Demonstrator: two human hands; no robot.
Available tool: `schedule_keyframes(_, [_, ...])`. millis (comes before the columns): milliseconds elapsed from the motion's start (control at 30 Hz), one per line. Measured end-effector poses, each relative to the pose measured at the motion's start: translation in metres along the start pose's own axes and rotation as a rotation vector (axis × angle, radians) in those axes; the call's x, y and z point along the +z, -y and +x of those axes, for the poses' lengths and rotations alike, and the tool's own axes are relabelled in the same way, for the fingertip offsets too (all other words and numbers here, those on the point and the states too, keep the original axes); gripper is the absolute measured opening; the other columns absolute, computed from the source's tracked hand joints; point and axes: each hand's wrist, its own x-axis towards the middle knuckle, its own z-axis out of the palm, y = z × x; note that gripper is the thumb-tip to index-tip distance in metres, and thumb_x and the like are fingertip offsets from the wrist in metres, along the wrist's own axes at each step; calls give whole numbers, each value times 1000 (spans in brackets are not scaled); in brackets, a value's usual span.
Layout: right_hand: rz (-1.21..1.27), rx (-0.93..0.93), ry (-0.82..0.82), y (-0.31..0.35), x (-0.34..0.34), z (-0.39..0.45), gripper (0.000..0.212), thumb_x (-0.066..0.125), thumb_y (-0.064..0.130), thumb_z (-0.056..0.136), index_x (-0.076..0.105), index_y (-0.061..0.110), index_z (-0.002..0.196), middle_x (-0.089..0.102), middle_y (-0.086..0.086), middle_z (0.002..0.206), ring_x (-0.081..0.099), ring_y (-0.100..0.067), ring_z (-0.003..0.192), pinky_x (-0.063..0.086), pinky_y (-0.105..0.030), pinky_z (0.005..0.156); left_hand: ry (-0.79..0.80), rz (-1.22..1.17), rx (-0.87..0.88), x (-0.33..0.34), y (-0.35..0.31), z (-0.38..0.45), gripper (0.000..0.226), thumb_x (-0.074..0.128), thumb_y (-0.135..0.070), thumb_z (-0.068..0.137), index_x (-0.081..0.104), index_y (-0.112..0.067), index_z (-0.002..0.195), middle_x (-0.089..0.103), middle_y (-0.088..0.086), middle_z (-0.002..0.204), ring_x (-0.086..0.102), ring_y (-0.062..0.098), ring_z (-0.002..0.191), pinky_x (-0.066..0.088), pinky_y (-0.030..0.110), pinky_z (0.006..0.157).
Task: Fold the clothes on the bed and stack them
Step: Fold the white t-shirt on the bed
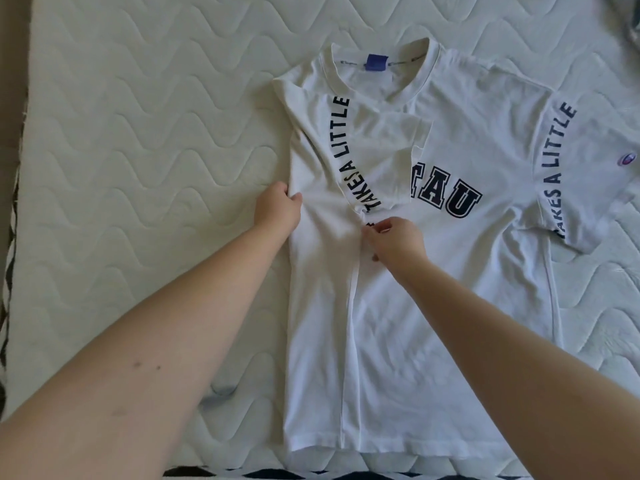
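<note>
1. Lying front-up on the bed [138, 133]: a white T-shirt [450, 289], neck end far from the fingers, hem end nearest the camera.
2. Folded inward over the chest: the shirt's left side, with its sleeve [349, 150] laid across the front and covering part of the dark chest letters [446, 199].
3. Gripping the outer folded edge: left hand [278, 213], fingers curled around the cloth, just beside the bare mattress.
4. Pinching the inner edge of the folded panel: right hand [394, 239], fingertips closed on a small bunch of fabric right below the end of the sleeve lettering.
5. Between the two hands: a narrow strip of folded fabric, slightly creased.
6. Running from the right hand's fingers down toward the hem: a straight seam line along the folded panel.
7. Well to the right of both hands: the other sleeve [571, 174], spread flat and unfolded, printed "TAKES A LITTLE", a small logo near its cuff.
8. Beyond the fingers, inside the collar: a blue neck label [375, 62].
9. Far upper right corner: a bit of grey cloth [628, 26], blurred, too little showing to identify.
10. Along the bed's near and left edges: a dark and white patterned strip [7, 306].
</note>
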Motion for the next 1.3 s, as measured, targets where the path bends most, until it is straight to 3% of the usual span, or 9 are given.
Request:
schedule_keyframes(167, [-298,-84,228,3,13,-6,37,63,45,87,67,15,65,73,-1,71,64,-13,52,53,-26,64,37,-23,5,-2,3,-1,30,49,-33,99,56,-4,94,64,18,102,58,33,95,32,30,69])
schedule_keyframes(300, [-333,-106,174,1,16,-12,26,63,35,88,56,19,68,64,0,72,62,-22,68,48,-28,60,148,-77,-36,-1,16,-24,47,51,-56,93,61,-10,90,62,6,88,58,27,85,38,32,69])
schedule_keyframes(433, [-310,-162,95,-8,9,-26,20,53,33,91,61,21,77,63,1,73,61,-21,67,45,-27,54,206,42,19,2,38,-48,27,54,-32,98,59,-7,91,66,17,100,60,34,95,37,33,68])
schedule_keyframes(567, [-198,-78,281,-21,10,-46,19,51,41,94,60,24,92,69,7,73,62,-5,43,44,-20,42,188,3,-50,5,51,-62,47,36,-35,105,62,4,104,62,28,115,58,40,107,41,38,81])
schedule_keyframes(633, [-238,-59,342,-31,17,-58,26,53,43,93,65,20,90,68,9,67,60,-3,42,39,-18,40,267,-50,-64,7,60,-72,49,43,-44,101,63,0,98,66,22,107,62,36,101,43,35,76])
schedule_keyframes(733, [-177,-13,353,-41,31,-71,29,61,45,89,70,17,87,71,6,75,59,-6,43,42,-19,46,382,-151,-99,11,70,-82,40,60,-47,92,66,-8,102,70,10,104,66,28,96,53,38,85])
schedule_keyframes(900, [-155,58,279,-48,48,-83,17,61,24,80,55,17,66,59,-1,63,58,-18,56,43,-25,51,371,-158,-88,15,75,-95,25,60,-31,95,64,-10,107,69,11,109,66,28,98,53,36,86])
schedule_keyframes(1100, [33,83,175,-67,42,-87,21,62,14,78,42,19,74,53,0,75,55,-25,69,48,-35,63,277,-198,-117,23,77,-103,27,57,-28,96,64,-5,109,68,13,109,64,29,99,51,38,89])
schedule_keyframes(1300, [170,97,226,-70,41,-93,34,73,37,83,51,22,104,67,5,88,62,-10,50,41,-21,45,366,-374,-190,23,82,-114,45,70,-34,88,62,-5,120,69,10,115,67,25,101,53,42,94])
